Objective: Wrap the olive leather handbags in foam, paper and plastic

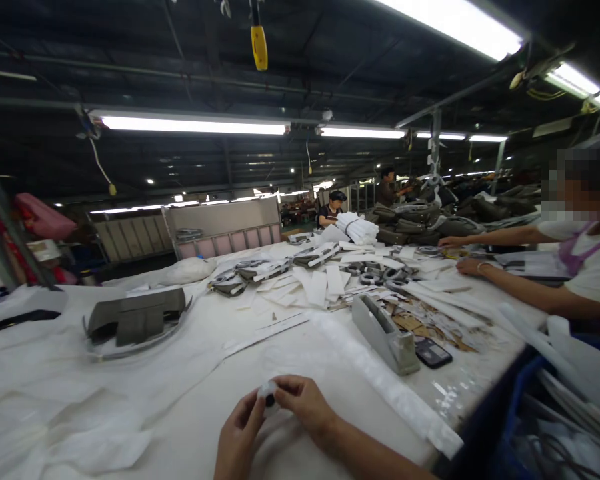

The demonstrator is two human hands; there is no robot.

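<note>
Through the head camera, I locate the small piece (267,389) at the lower centre of my view, over the white counter (305,360). The left hand (241,423) and the right hand (307,407) both grasp it, fingers pinched from opposite sides. The piece is pale with a dark patch low on the side facing me. Its outline appears roundish; I cannot determine a long axis. Markings on it are too small for me to read.

Beyond the right hand, a white strip (385,383) runs diagonally from far left to near right. Past it, I identify a grey slotted holder (380,333), its long axis likewise diagonal. A dark handheld device (433,353) lies just beside the holder's near end; its face is illegible to me.
</note>
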